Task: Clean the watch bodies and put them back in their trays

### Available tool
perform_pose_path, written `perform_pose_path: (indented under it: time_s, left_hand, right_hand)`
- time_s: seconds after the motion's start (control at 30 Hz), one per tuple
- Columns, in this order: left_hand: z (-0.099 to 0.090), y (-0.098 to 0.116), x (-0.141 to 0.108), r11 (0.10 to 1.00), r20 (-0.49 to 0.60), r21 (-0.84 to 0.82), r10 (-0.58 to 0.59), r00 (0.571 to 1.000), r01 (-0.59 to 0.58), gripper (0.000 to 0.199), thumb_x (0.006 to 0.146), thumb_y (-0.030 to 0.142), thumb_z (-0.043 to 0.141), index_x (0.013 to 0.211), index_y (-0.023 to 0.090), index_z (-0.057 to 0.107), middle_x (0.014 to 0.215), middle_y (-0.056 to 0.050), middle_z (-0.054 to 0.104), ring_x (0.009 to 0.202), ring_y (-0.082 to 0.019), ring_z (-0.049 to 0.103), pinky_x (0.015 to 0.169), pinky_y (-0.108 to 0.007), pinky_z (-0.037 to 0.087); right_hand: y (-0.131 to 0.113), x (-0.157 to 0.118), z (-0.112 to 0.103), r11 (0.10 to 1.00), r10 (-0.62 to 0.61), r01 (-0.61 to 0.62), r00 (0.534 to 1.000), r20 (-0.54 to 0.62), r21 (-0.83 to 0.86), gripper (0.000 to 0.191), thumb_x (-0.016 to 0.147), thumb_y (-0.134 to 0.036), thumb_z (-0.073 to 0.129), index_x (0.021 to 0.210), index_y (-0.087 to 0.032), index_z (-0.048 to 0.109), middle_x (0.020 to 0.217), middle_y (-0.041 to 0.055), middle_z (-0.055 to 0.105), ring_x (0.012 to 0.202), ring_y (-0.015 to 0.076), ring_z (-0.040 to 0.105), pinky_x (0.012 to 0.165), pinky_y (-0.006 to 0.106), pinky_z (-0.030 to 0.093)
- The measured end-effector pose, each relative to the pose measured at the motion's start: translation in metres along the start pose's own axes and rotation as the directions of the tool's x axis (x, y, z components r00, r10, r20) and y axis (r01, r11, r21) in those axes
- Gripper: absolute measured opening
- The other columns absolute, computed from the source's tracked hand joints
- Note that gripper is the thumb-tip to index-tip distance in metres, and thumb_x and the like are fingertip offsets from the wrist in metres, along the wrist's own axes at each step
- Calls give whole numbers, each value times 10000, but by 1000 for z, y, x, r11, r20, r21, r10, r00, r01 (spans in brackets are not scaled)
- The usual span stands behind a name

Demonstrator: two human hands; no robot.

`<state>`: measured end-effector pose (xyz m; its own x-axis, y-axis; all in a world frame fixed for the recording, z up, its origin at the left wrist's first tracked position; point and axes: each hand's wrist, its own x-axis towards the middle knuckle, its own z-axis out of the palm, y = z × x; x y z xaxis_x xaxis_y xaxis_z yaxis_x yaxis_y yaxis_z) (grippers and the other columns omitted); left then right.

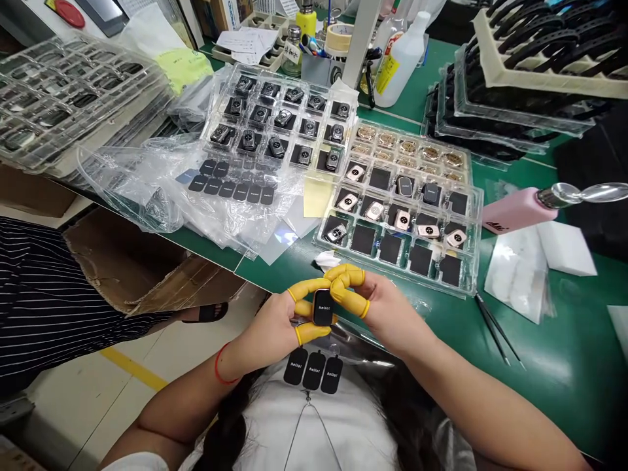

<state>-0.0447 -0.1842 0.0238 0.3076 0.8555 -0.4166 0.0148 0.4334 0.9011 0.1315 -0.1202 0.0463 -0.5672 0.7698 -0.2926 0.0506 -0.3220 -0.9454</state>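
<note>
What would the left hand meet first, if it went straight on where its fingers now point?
Probably the right hand, whose yellow-covered fingers lie just beyond the smartwatch that the left hand holds; exact depth is unclear.

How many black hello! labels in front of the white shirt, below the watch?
3, side by side below the watch: left label, middle label, right label. Any directly behind these would be hidden.

Grn bench (pixel 554 386) w/ clr trays (pixel 473 261), tweezers (pixel 483 307), pink btl (pixel 520 210), wht btl (pixel 405 59) atop.
</note>
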Motion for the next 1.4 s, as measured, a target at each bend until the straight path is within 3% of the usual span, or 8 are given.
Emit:
perform_pose_path:
  time_s: [0.53,0.67,0.77,0.93,1.07,1.2,1.33,1.4]
  left_hand:
    - [0,0,-1,999,6,-40,-1,1000,1,608,768,262,721,1330,257,487,881,-31,738,840,-199,682,762,-293,527]
    - [0,-1,0,999,-15,-48,2,1000,-3,610,762,255,725,1327,239,494,861,-25,739,770,-164,658,699,-243,501]
    - [-1,-2,0,1000,-19,-29,12,1000,-13,591,773,282,716,1321,223,503,746,12,709,672,-129,619,643,-216,471]
    - [0,0,3,1000,35,2,6,999,-6,612,767,289,716,1337,223,505,834,-11,721,766,-170,652,706,-251,495]
    - [0,4,10,997,12,81,11,1000,-11,655,781,287,697,1388,235,455,884,-19,738,818,-186,659,737,-270,501]
    - [-4,6,18,995,-42,88,60,997,-56,570,805,346,672,1337,218,514,917,-44,744,821,-194,661,740,-291,510]
    - [-11,6,21,978,-77,192,92,993,-76,344,804,384,670,1093,198,682,949,-73,743,748,-181,643,645,-258,476]
    - [-13,5,21,977,-60,197,96,994,-82,340,809,384,664,1099,209,682,920,-62,750,748,-179,639,647,-253,467]
  right_hand:
    - [1,-1,-1,971,-105,103,995,2,-215,144,855,-304,607,760,-199,582,946,35,641,890,180,595,838,335,474]
    - [4,-5,1,835,-299,224,951,-73,-502,90,844,-287,612,889,-219,577,1022,55,627,993,223,564,903,405,432]
    - [7,-6,3,739,-321,237,947,-20,-630,366,778,-341,701,1085,-228,535,1100,78,597,1019,246,533,900,429,418]
    - [13,4,4,813,-181,152,984,5,-562,242,860,-413,586,760,-194,571,793,33,605,765,187,544,724,345,446]
    - [4,6,1,878,-183,169,983,11,-447,137,864,-296,562,940,-199,623,785,6,618,726,152,554,697,300,460]
    - [-25,31,-33,844,-302,196,943,-139,-499,240,818,-317,625,1025,-199,592,827,14,623,796,168,580,777,339,472]
    - [-53,96,-103,672,-522,42,735,-433,-740,212,872,-387,552,848,-176,565,818,42,618,747,162,565,721,319,456]
    - [-58,128,-132,628,-538,-5,720,-438,-778,219,885,-374,536,816,-167,557,787,57,599,742,167,546,717,328,439]
